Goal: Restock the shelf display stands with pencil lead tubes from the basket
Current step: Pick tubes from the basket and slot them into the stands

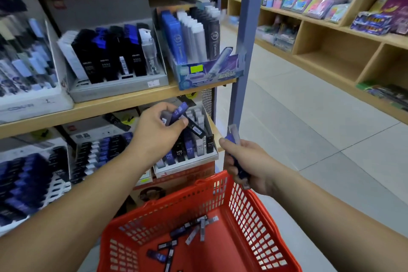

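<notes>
Down at the right end of the lower shelf [215, 130], the left hand [157, 131] hovers over a white display stand [189, 164]. Its fingers and thumb curl round a small bunch of pencil lead tubes [177, 113], the top one blue and marked 07. The hand hides the stand's back rows. Just under the fingers a black tube [195, 128] lies tilted across the upright tubes. The front rows hold blue, black and pale tubes marked HB.

The right hand [247, 161] is just off the shelf's right corner, above the far rim of the red basket [260, 201]. Its fingers are wrapped tight round several blue tubes [239, 169], with one pale tube sticking up from the fist. More loose tubes [195, 231] lie scattered on the basket's floor, near its middle and front.

The upper shelf board [110, 104] overhangs the stand closely and carries a grey stand [119, 89] and a blue box [209, 74] at its right end. A blue-grey post [246, 28] rises just beyond the shelf's right end, behind the right hand. Another stand of dark tubes [99, 152] sits left of the white one, partly behind the left forearm. Wooden shelving [326, 40] lines the far side of the aisle.
</notes>
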A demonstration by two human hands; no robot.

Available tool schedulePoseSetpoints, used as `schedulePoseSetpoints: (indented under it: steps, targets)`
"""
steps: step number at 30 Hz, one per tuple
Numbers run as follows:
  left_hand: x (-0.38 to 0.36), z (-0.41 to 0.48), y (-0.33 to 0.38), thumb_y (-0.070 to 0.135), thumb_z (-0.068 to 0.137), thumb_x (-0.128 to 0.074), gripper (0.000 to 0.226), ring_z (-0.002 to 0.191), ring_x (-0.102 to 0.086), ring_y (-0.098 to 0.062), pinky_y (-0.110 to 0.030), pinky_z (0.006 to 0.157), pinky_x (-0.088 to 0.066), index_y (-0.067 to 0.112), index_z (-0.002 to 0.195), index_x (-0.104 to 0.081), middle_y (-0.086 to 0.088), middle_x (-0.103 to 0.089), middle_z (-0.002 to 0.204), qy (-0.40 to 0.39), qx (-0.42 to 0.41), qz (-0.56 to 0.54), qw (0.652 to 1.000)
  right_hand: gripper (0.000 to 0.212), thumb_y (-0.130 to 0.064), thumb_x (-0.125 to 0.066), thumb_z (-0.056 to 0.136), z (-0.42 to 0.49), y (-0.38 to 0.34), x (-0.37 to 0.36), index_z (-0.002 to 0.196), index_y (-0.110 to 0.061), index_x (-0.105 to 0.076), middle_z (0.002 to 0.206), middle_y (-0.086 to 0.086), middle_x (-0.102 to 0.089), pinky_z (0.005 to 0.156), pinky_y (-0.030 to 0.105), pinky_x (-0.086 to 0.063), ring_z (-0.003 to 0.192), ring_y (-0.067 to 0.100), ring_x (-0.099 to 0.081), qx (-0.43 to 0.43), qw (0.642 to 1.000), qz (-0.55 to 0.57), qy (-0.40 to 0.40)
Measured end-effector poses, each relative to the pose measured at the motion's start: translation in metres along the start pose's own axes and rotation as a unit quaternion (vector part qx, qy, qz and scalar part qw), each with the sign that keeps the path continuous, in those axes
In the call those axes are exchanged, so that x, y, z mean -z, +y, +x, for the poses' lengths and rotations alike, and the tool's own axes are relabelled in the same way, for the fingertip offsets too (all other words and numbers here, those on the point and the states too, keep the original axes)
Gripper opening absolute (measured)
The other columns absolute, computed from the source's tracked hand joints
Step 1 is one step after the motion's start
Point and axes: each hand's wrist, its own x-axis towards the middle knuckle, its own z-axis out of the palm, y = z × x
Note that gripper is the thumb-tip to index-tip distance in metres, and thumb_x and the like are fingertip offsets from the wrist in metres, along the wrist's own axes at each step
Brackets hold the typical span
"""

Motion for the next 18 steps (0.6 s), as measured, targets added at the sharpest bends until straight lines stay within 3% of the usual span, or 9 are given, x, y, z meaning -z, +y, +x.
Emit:
schedulePoseSetpoints:
  steps: [4, 9, 14, 18]
  targets:
    - [-0.022, 0.006, 0.003, 0.018, 0.097, -0.071, 0.011, 0.067, -0.057, 0.004, -0.007, 0.056, -0.04, 0.029, 0.096, -0.072, 0.005, -0.06, 0.081, -0.01, -0.059, 0.039, 0.997, 0.038, -0.043, -0.063, 0.1, 0.01, 0.006, 0.003, 0.081, -0.014, -0.046, 0.054, 0.005, -0.044, 0.039, 0.02, -0.022, 0.036, 0.014, -0.033, 0.016, 0.999, 0.007, 0.047]
    - [-0.044, 0.024, -0.005, 0.016, 0.097, -0.07, 0.016, 0.075, -0.058, -0.001, -0.021, 0.066, -0.041, 0.024, 0.109, -0.077, 0.017, -0.06, 0.079, -0.095, -0.065, 0.137, 0.984, 0.04, -0.047, -0.062, 0.1, 0.017, 0.006, 0.007, 0.084, -0.013, -0.048, 0.055, 0.004, -0.047, 0.039, 0.02, -0.026, 0.038, 0.014, -0.037, 0.015, 0.999, 0.026, 0.044]
    - [-0.052, 0.033, -0.012, 0.016, 0.092, -0.076, 0.018, 0.069, -0.064, -0.008, -0.023, 0.061, -0.044, 0.034, 0.092, -0.077, 0.015, -0.065, 0.079, -0.098, -0.046, 0.135, 0.985, 0.036, -0.048, -0.059, 0.1, 0.023, 0.005, 0.011, 0.098, -0.012, -0.053, 0.06, 0.006, -0.046, 0.044, 0.024, -0.023, 0.046, 0.018, -0.036, -0.005, 0.998, 0.057, -0.003]
    - [-0.059, 0.036, -0.017, 0.012, 0.089, -0.079, 0.023, 0.072, -0.064, -0.013, -0.024, 0.066, -0.048, 0.033, 0.082, -0.075, 0.013, -0.063, 0.08, -0.067, -0.036, 0.091, 0.993, 0.044, -0.051, -0.06, 0.098, 0.029, 0.01, 0.016, 0.075, -0.014, -0.051, 0.059, 0.01, -0.045, 0.052, 0.031, -0.019, 0.05, 0.02, -0.033, -0.016, 0.999, 0.047, 0.001]
